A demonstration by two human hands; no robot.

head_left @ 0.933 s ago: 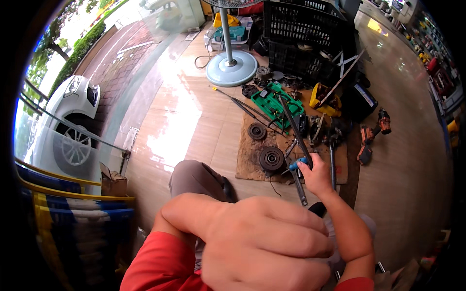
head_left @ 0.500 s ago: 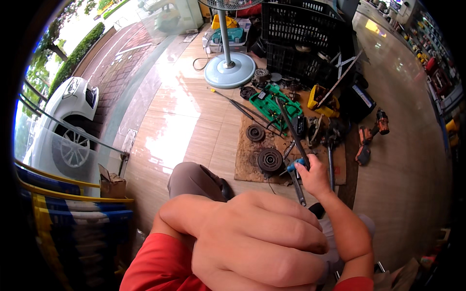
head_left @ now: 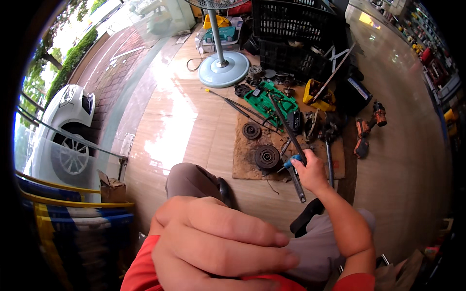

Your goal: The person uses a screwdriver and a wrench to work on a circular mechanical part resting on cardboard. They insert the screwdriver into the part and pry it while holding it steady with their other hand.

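My left hand (head_left: 223, 247) looms large just beneath the camera, back upward, fingers loosely stretched toward the right and slightly parted, with nothing visible in them. Lower centre-right, my right hand (head_left: 310, 169) grips a long black bar (head_left: 286, 123) angled up over the green tool case (head_left: 259, 99); a blue tool (head_left: 292, 161) is at its thumb. Below lies a dirty cardboard sheet (head_left: 242, 165) bearing two dark round metal parts (head_left: 266, 157), a steel bar (head_left: 329, 162) and other greasy pieces. A dark flat bar (head_left: 296, 186) points toward me under my right hand.
Orange power drills (head_left: 366, 131) lie right of the cardboard, near a yellow container (head_left: 318, 94) and black crates (head_left: 296, 24). A fan stand (head_left: 223, 70) stands behind. At left are a glass door, a white car outside (head_left: 65, 111), a small box (head_left: 111, 189) and blue-yellow items (head_left: 77, 218).
My left hand has slid down and left, its fingers loosening and uncovering more of my right leg and shoe. My right hand still grips the bar, and the view has shifted slightly.
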